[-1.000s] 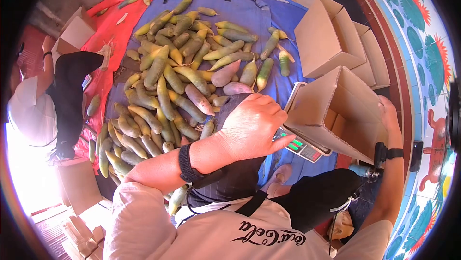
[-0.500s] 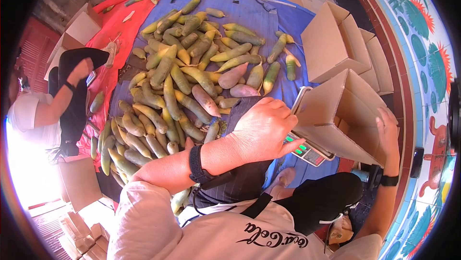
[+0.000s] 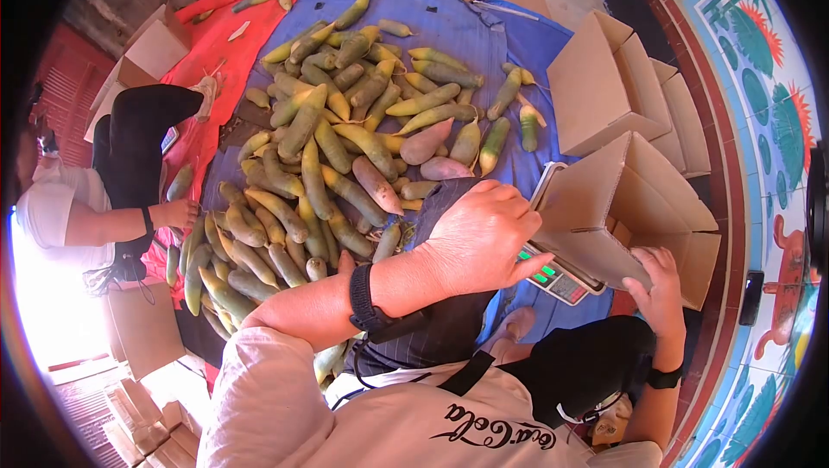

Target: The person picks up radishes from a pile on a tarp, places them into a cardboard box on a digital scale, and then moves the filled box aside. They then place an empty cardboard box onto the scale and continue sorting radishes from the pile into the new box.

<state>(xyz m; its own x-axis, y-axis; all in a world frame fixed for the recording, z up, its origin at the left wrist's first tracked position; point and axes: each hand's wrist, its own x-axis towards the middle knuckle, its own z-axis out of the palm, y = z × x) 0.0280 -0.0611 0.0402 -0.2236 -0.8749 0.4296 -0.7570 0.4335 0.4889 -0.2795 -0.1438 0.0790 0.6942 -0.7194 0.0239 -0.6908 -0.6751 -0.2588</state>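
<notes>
My left hand [image 3: 485, 233] is closed, fingers curled under and thumb pointing right, beside a scale [image 3: 566, 285] with green lit digits; anything inside it is hidden. An open cardboard box [image 3: 583, 195] stands over the scale, tilted, its opening to the right. My right hand [image 3: 658, 289] grips the box's near flap, thumb and fingers on its edge. Left of the box, a large heap of green and yellowish radishes [image 3: 302, 123] lies on a blue sheet [image 3: 505, 32]. A few pinkish ones [image 3: 425, 142] are among them.
More open boxes [image 3: 596, 79] stand at the back right, near a tiled, painted wall [image 3: 773, 123]. A co-worker [image 3: 73, 200] sits at the left, one hand at the heap's edge. A red sheet [image 3: 229, 49] and boxes [image 3: 142, 330] lie on that side.
My right hand has moved left and down, from the box's right side to its near flap. The co-worker's hand has lowered to the heap's edge. My left hand has hardly moved.
</notes>
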